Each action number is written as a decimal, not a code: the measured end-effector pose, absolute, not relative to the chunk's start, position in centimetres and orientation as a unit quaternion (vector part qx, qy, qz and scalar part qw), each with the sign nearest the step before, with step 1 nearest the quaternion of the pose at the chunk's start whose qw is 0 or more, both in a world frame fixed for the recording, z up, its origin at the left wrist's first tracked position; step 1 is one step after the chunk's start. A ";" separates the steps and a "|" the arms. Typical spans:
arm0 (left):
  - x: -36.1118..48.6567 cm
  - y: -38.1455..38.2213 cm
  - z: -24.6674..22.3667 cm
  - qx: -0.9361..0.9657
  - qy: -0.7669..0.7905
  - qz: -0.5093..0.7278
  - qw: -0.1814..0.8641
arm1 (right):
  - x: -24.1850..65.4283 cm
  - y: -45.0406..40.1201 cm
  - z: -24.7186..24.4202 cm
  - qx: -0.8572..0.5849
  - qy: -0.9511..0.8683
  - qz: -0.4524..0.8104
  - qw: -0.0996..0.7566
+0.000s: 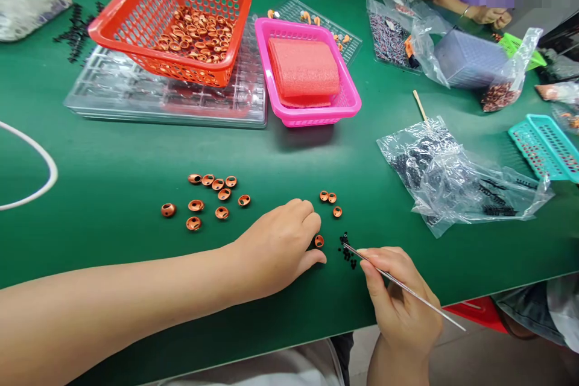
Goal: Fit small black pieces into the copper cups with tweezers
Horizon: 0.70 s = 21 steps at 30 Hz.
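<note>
My left hand (283,244) rests on the green table with its fingers curled. A small copper-coloured shell (319,241) shows between its thumb and forefinger; the inner fingers are hidden. In my right hand (402,298) is a thin metal pick (407,291), pinched between thumb and fingers. Its tip meets a little scatter of tiny black parts (347,253). Just beyond lie a few more copper shells (337,212). Left of my hand, several larger copper shells (221,213) are spread out, most showing their hollow side.
An orange basket (136,51) of copper shells stands on clear plastic trays (181,111). Beside it, a pink basket (314,114) holds folded red foam. Plastic bags of black parts (456,175) lie to the right. A co-worker's hands (493,16) are across the table (136,151).
</note>
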<state>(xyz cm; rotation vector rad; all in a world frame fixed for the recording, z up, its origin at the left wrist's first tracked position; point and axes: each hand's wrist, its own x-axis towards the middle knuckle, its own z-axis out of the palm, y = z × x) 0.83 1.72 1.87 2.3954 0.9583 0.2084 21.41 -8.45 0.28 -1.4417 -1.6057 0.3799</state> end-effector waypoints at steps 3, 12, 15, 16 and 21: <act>0.9 1.7 1.6 0.892 0.348 0.081 0.277 | 21.2 -9.2 0.2 -0.577 -0.654 0.162 0.461; 0.4 1.8 1.7 0.878 0.316 0.105 0.342 | 20.8 -10.1 -0.6 -0.581 -0.612 0.169 0.509; 0.5 1.9 1.8 0.876 0.318 0.108 0.346 | 20.8 -9.9 -0.7 -0.575 -0.605 0.168 0.524; 0.6 1.9 1.7 0.876 0.318 0.111 0.345 | 20.8 -9.9 -0.7 -0.574 -0.604 0.167 0.528; 0.7 2.0 1.4 0.881 0.309 0.127 0.336 | 20.8 -9.8 -0.7 -0.578 -0.606 0.168 0.520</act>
